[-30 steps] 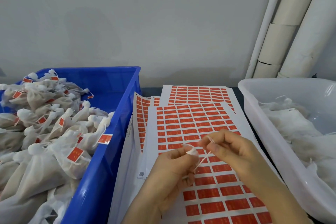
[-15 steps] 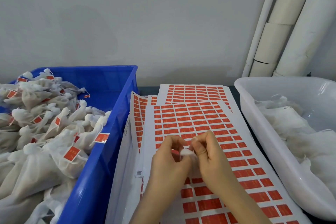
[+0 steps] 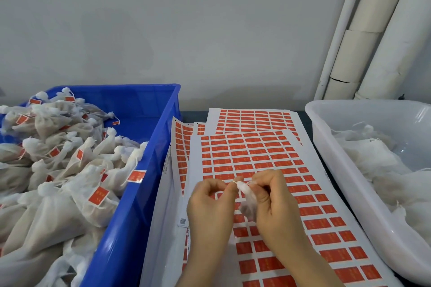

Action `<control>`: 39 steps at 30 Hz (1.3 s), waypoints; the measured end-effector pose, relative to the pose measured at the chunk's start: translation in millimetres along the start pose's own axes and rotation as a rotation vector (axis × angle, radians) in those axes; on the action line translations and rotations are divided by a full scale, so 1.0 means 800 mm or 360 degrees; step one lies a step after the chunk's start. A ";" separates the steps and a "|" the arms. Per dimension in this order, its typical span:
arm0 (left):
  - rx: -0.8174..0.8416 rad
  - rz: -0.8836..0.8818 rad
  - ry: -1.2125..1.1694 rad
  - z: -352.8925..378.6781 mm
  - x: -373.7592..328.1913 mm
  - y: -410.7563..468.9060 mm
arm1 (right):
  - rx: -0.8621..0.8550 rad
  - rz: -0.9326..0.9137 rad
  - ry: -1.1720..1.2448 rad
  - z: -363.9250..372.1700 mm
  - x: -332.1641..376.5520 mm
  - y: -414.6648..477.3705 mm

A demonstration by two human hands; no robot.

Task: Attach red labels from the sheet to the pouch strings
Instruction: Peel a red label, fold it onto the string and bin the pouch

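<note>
- Two bare hands meet above top white sheet of red rectangular labels [image 3: 251,158].
- Left hand [image 3: 210,207] pinches thin white string [image 3: 234,181]; right hand [image 3: 272,200] clamps small white mesh pouch [image 3: 247,196].
- Blue plastic bin [image 3: 144,170] left holds labelled pouches; white plastic tub [image 3: 331,158] right holds unlabelled ones.

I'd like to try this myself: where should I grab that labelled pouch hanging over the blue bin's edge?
Probably at its tied neck, reaching from above. That pouch lies propped on the blue bin rim with its bunched top uppermost; its red label dangles over the rim, so pulling on that might peel it off.
</note>
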State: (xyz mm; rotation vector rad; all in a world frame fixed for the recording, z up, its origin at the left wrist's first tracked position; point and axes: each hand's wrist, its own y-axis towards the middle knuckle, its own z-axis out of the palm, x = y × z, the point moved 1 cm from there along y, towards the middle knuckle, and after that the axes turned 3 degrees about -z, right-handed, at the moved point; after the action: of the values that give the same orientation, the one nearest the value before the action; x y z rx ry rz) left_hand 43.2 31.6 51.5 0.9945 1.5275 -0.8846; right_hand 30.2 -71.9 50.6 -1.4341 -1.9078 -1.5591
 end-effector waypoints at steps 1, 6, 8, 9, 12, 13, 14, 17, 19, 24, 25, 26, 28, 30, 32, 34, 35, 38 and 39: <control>0.0147 -0.0193 -0.0139 0.001 0.000 0.001 | -0.0008 -0.0011 -0.0007 0.001 -0.001 0.000; 0.0650 -0.0716 -0.0615 -0.003 0.002 -0.002 | -0.0026 -0.0022 0.0015 0.003 -0.001 -0.001; 0.0736 -0.0743 -0.0634 -0.006 0.002 -0.001 | -0.0049 -0.0060 0.0029 0.001 0.000 -0.001; 0.0773 -0.0740 -0.0651 -0.006 0.001 -0.001 | -0.0070 -0.0072 0.0029 0.001 0.001 -0.002; 0.0775 -0.0729 -0.0588 -0.007 -0.003 -0.001 | -0.0152 -0.0161 -0.0031 0.000 0.000 -0.002; 0.0761 -0.0755 -0.0580 -0.006 -0.001 0.000 | -0.0174 -0.0239 -0.0092 0.000 0.001 -0.002; 0.0769 -0.0802 -0.0611 -0.006 0.000 -0.001 | -0.0182 -0.0329 -0.0150 -0.001 0.002 -0.002; 0.0869 -0.0949 -0.0798 -0.007 0.002 0.000 | -0.0093 -0.0561 -0.0318 -0.001 0.005 -0.001; 0.0896 -0.1015 -0.0884 -0.007 0.003 0.003 | -0.0017 -0.0662 -0.0406 -0.003 0.002 -0.001; 0.0935 -0.1059 -0.1009 -0.010 0.002 0.003 | 0.0070 -0.0741 -0.0487 -0.004 -0.003 -0.003; 0.0954 -0.1007 -0.0995 -0.010 0.003 0.003 | 0.0060 -0.0674 -0.0420 -0.004 -0.003 -0.004; 0.0989 -0.0940 -0.0953 -0.010 0.004 0.003 | 0.0022 -0.0565 -0.0327 -0.003 -0.002 -0.005; 0.1064 -0.0794 -0.0823 -0.010 0.003 0.000 | -0.0096 -0.0284 -0.0106 -0.003 0.000 -0.006; 0.1067 -0.0688 -0.0707 -0.012 0.002 -0.002 | -0.0105 0.0032 0.0135 -0.005 0.000 -0.005; 0.0955 -0.0557 -0.0584 -0.014 0.003 0.001 | -0.0015 0.0220 0.0275 -0.009 -0.001 0.000; 0.0821 -0.0417 -0.0470 -0.017 -0.001 0.003 | 0.0071 0.0325 0.0331 -0.011 -0.003 0.006; 0.0792 -0.0368 -0.0439 -0.018 -0.004 0.002 | 0.0094 0.0373 0.0345 -0.012 -0.003 0.008; 0.0795 -0.0298 -0.0389 -0.018 -0.007 0.001 | 0.0108 0.0464 0.0349 -0.016 -0.007 0.009; 0.0796 -0.0287 -0.0374 -0.017 -0.008 0.001 | 0.0114 0.0485 0.0348 -0.017 -0.008 0.009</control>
State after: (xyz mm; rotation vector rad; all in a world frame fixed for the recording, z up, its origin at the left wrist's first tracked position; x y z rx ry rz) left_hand 39.1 43.6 60.1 1.0648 1.2316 -1.5061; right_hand 34.5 -87.9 55.3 -1.3842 -1.5248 -1.4232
